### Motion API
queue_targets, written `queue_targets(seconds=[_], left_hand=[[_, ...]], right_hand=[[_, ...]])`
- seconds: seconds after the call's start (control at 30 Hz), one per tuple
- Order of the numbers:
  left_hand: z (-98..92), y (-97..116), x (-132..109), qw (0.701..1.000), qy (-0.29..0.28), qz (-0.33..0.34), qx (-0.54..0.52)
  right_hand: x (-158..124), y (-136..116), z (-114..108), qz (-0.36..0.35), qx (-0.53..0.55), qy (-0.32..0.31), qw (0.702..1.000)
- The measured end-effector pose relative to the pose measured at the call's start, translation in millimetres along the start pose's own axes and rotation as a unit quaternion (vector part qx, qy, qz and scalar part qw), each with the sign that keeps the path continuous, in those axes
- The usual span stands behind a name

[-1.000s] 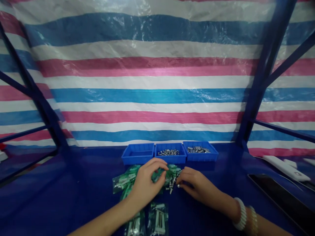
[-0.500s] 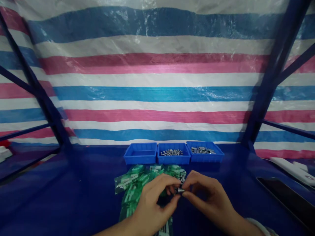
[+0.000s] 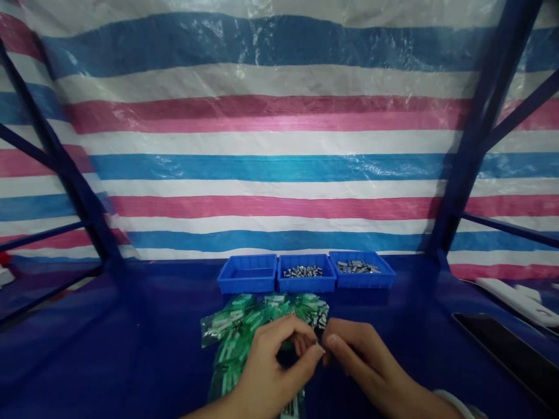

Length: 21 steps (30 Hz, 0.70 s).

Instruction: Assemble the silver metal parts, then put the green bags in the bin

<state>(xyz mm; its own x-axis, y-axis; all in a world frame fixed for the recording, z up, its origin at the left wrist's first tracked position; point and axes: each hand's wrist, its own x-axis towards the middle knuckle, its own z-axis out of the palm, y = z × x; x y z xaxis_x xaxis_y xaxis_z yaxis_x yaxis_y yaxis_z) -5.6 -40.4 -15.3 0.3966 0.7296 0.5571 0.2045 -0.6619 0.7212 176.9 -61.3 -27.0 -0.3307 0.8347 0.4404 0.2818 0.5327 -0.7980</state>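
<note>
Left to right: green-tinted bags point(image 3: 229, 320) lie heaped left of and beyond our left hand point(image 3: 268, 368), whose thumb and index tips are pinched on what looks like a small metal piece point(image 3: 320, 348), held between our hands. Half a second ago it showed in the gap between both sets of fingertips; now our right hand point(image 3: 371, 361) has closed up and hides most of it. We read that as fine two-handed fingertip work. Right fingers bunched together; can't tell if they grip it. Piece shows only a pale, bright sliver, shape hidden.
</note>
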Motion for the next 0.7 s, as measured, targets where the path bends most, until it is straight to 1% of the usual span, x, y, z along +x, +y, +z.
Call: queue_targets(seconds=[0.07,0.13,0.2,0.27,0.3,0.37,0.43,0.5,0.53,0.6,0.7], left_hand=[[0.7,-1.4,0.0,0.999,-0.007,-0.044,-0.021],[1.8,-4.3,-0.9,0.997,-0.012,-0.067,-0.029],[2.7,-6.9,-2.2,0.997,-0.013,-0.074,-0.027],[2.7,-8.0,-3.0,0.997,-0.015,-0.072,-0.026],[2.1,-7.7,-3.0,0.997,-0.015,-0.067,-0.028],[-0.1,-5.4,-1.8,0.998,-0.004,-0.048,-0.032],[-2.8,-1.9,0.6,1.0,0.007,-0.008,-0.019],[-5.1,1.1,3.6,0.999,0.006,0.033,-0.004],[-5.6,2.0,5.0,0.999,0.0,0.046,0.0],[-5.1,2.6,7.2,0.999,-0.011,0.05,-0.002],[0.0,1.1,8.5,0.999,-0.005,0.032,-0.006]], right_hand=[[-0.5,-1.1,-1.6,-0.019,-0.023,0.001,1.0],[-0.2,-0.3,-0.6,-0.028,-0.029,-0.007,0.999],[0.4,1.9,2.0,-0.03,-0.034,-0.012,0.999],[1.5,4.1,4.6,-0.011,-0.016,-0.012,1.0],[2.3,5.1,5.5,0.01,0.017,-0.013,1.0],[4.4,6.6,6.6,0.065,0.134,-0.027,0.989],[6.7,7.9,7.2,0.116,0.267,-0.05,0.955],[8.2,9.3,7.9,0.144,0.356,-0.068,0.921],[8.6,10.1,8.4,0.153,0.381,-0.074,0.909],[8.7,12.2,9.4,0.163,0.399,-0.076,0.899],[8.4,17.0,11.3,0.168,0.373,-0.065,0.91]])
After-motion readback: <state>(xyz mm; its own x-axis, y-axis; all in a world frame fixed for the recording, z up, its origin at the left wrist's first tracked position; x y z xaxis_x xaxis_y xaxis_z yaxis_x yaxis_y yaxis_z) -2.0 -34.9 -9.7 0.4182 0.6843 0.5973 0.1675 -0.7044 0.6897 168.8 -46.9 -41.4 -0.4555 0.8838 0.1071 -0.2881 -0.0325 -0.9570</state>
